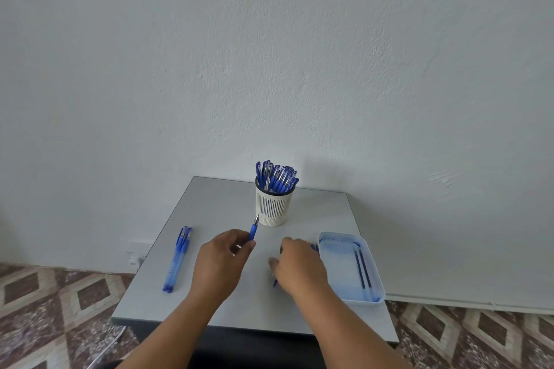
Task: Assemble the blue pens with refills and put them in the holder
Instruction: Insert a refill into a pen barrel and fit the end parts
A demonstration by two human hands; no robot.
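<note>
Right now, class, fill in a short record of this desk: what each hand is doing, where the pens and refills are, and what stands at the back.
left hand: pinches a blue pen part, its tip pointing up towards the holder
right hand: lies palm down over blue pen parts beside the tray; grip hidden
holder: white slotted cup at the back of the table, full of blue pens
tray: pale, on the right, with two refills inside
loose pens: lying together on the left
</note>
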